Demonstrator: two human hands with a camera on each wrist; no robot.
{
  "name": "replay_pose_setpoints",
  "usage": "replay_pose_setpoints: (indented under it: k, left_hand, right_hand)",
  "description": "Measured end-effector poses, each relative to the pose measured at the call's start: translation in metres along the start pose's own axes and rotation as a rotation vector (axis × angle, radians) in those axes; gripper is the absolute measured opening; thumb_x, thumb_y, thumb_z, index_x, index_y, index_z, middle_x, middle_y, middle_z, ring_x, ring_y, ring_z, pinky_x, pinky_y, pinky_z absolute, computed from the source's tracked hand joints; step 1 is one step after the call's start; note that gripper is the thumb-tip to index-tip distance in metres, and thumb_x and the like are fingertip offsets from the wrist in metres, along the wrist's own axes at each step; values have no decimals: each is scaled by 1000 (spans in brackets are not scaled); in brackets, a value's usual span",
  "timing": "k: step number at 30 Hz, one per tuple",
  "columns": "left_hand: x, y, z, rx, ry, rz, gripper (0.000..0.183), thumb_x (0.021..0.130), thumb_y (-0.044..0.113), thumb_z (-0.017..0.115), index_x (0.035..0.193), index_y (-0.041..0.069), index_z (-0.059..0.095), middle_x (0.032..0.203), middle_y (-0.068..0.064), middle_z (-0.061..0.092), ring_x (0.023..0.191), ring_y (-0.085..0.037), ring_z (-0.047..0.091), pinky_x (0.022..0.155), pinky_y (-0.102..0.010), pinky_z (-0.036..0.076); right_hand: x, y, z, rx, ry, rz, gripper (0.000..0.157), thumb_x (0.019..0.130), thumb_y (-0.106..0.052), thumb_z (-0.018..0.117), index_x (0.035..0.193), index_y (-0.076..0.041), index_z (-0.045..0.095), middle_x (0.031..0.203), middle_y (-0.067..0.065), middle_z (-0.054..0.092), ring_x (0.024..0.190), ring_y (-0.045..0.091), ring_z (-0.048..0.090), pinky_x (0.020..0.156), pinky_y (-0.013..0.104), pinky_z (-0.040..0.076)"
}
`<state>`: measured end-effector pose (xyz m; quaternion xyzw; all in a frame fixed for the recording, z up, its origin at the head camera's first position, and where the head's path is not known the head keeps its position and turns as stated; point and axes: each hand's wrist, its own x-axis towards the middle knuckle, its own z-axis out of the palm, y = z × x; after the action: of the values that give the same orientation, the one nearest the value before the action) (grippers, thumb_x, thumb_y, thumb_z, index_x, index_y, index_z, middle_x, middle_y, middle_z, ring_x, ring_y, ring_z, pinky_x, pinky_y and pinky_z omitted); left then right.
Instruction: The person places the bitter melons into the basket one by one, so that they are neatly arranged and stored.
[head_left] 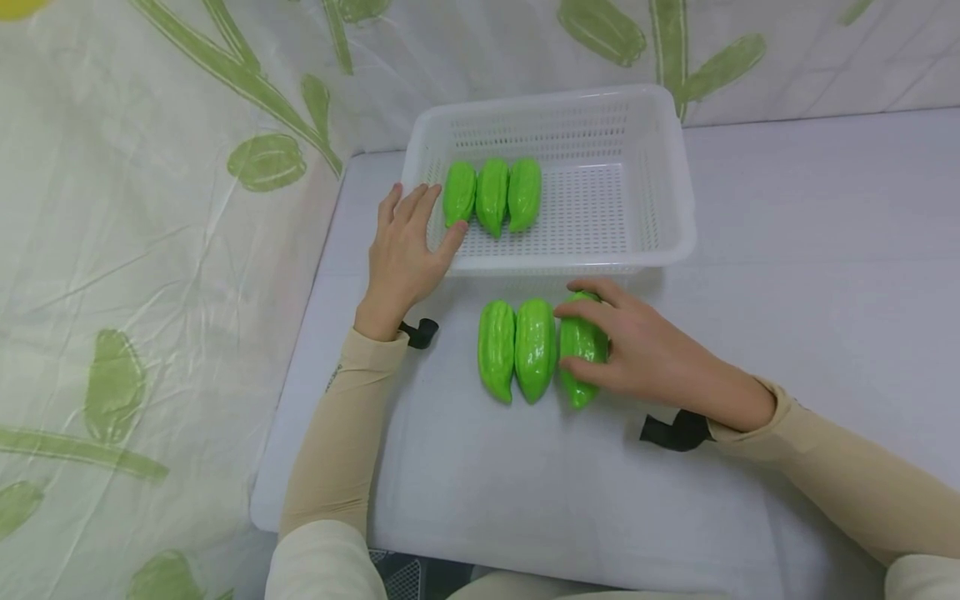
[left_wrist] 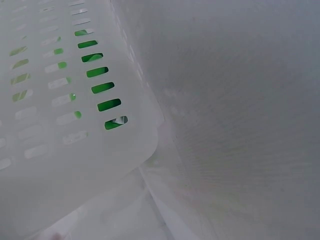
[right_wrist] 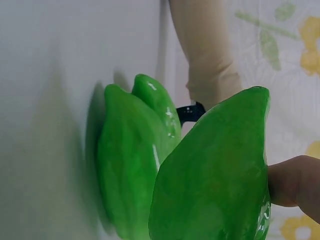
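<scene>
A white perforated plastic basket [head_left: 660,200] holds three glossy green ridged vegetables [head_left: 492,196], side by side at its left end. My left hand [head_left: 408,254] rests at the basket's front left corner, fingers extended along the left rim and thumb over the front rim. In front of the basket, my right hand [head_left: 637,342] grips the rightmost of three more of these vegetables [right_wrist: 215,165], thumb on its near part and fingers over its far end. The other two, a left one [head_left: 496,350] and a middle one [head_left: 536,350], lie parallel on the table, tips toward me.
The white-covered table [head_left: 525,492] runs on to the right of the basket. Behind and to the left hangs a pale curtain [head_left: 180,275] with a green leaf print. Black straps show at both wrists. Through the basket's slots, the left wrist view shows green.
</scene>
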<state>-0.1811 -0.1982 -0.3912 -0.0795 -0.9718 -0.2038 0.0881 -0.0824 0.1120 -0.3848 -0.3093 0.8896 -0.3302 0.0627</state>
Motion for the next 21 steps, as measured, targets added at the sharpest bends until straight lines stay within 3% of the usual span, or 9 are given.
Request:
replay_pose_setpoints:
  k: [3,10,13,21]
  left_hand:
    - [0,0,0,0,2,0,73,102,60,49,159,15,45,164,-11,44,161,-31,17,118,-62,38]
    - [1,0,1,3,5,1,72,102,60,50,159,15,45,164,-10,44,161,-31,17,118,-63,38]
    - [1,-1,1,0,7,5,72,102,60,50,159,15,45,164,-11,44,161,-31,17,118,-62,37]
    - [1,-2,2,-3,12,8,72,102,59,50,158,14,46,163,-12,45,161,-32,18,120,-61,35]
  right_hand:
    - [-1,-4,-5,4,8,-5,52,87,-26,83,133,-7,69,152,20,50,120,37,62,95,50,54]
    - [-3,-10,-16,15,32,-15,51,89,-26,82,135,-11,68,155,15,48,84,16,64,72,36,57]
    - [-3,-11,-21,27,65,-37,50,88,-22,83,134,-11,67,154,15,48,81,13,64,71,35,59]
    - [-2,-12,-28,56,93,-59,49,88,-19,83,134,-10,67,155,13,48,102,22,66,73,34,61]
